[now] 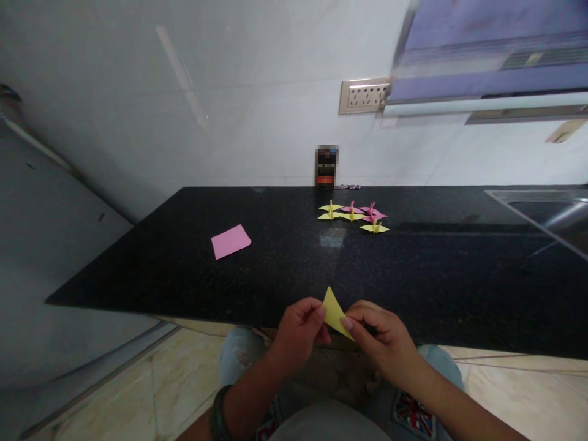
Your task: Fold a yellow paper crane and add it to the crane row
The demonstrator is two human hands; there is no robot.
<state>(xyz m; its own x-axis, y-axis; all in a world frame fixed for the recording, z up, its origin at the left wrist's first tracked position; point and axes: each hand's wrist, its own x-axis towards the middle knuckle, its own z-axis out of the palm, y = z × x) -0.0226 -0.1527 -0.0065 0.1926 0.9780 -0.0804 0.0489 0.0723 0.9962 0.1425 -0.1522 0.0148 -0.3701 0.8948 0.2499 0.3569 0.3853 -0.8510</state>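
Note:
A yellow sheet of origami paper (335,313), folded into a triangle, is held up between both hands at the counter's front edge. My left hand (301,327) pinches its left side between thumb and fingers. On the right side, the thumb and fingers of my right hand (383,334) grip the paper near its lower corner. Farther back stand several small folded paper cranes, some yellow (329,214) and some pink (371,209), grouped close together. A pink stack of paper (230,242) lies flat to the left.
The black countertop (275,269) runs along a white tiled wall. A phone (326,166) leans upright against the wall, with a beaded strand (350,187) beside it. A wall socket (365,96) is above, and a sink edge (528,211) lies at the far right.

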